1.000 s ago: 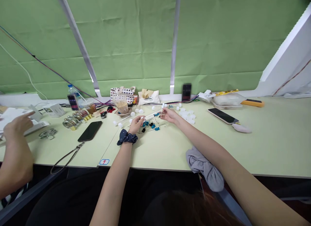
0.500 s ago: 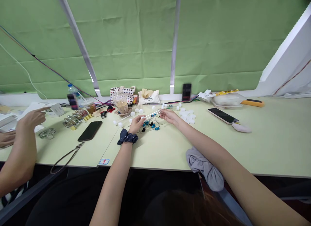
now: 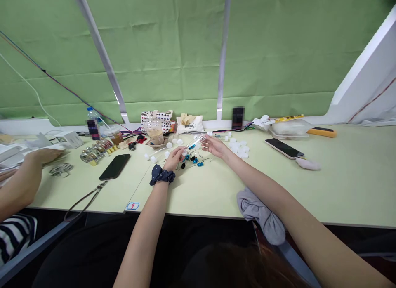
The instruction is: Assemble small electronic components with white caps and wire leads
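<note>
A slim clear tube [image 3: 197, 142] is held slanted above the table, its far end raised. My left hand [image 3: 174, 158] is closed on the near end, where a white cap shows. At the far end, the curled fingers of my right hand [image 3: 215, 146] are on the tube. A small blue piece [image 3: 192, 147] shows through or right beside the tube wall; I cannot tell which. Below lie several blue pieces [image 3: 200, 164] and black pieces [image 3: 183, 166] with thin metal stems. White caps [image 3: 238, 147] are scattered to the right, and capped clear tubes [image 3: 159, 152] lie to the left.
Left are a dark phone [image 3: 115, 166] with a strap, wire spools [image 3: 99, 151] and a co-worker's arm [image 3: 23, 182]. A drink cup [image 3: 154, 133] and small bags [image 3: 189, 123] stand behind. A second phone [image 3: 284, 148] and a plastic box [image 3: 292, 128] are at the right.
The tube's far end has tilted up, and the blue piece has shifted slightly toward my left hand. My right hand has moved a little up and left. The co-worker's pointing hand has lowered.
</note>
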Available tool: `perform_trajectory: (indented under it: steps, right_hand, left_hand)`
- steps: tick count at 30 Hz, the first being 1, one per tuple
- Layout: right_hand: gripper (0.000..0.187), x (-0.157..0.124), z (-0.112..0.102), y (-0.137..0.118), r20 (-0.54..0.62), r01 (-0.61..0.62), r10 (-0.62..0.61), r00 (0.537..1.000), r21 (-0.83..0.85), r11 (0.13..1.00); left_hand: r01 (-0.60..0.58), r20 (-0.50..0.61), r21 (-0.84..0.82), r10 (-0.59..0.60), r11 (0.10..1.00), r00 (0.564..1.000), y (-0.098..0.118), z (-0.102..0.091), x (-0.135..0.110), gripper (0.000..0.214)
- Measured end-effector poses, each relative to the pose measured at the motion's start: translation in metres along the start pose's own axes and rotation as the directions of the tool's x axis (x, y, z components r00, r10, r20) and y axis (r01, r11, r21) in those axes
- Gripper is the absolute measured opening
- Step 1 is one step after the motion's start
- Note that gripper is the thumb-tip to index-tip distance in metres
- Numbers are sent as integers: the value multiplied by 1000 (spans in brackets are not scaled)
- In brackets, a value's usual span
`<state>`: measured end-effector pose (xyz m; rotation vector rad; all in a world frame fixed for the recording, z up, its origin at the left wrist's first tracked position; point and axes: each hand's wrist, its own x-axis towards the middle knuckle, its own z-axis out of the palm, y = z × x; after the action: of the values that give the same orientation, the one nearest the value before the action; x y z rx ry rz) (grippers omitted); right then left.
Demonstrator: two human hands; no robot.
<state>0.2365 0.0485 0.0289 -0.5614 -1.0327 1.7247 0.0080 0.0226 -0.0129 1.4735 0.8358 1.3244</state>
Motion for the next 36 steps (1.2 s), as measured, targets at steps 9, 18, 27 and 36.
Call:
perform_trajectory:
  steps: [9,18,27,36]
  right_hand:
    - [28,4,-5,10,-45,2,-13,999,-241,970]
    - [4,16,-29,32,-23,-4,-192,981,-995,98]
    - [6,8,-28,13,33,40,141,989,-998,-49]
    - [6,8,-19,16,-21,-7,54,998,-970,-243]
  left_hand:
    - [32,-83,-158,-45,987,995,6,1,0,32]
    - [-9,-255,-304,-72,953,964,6,-6,3,25]
    - [24,-340,-314,-136,949,931,9,-4,3,17]
    - [31,-322,-276,-123,961,939,3,-7,5,15]
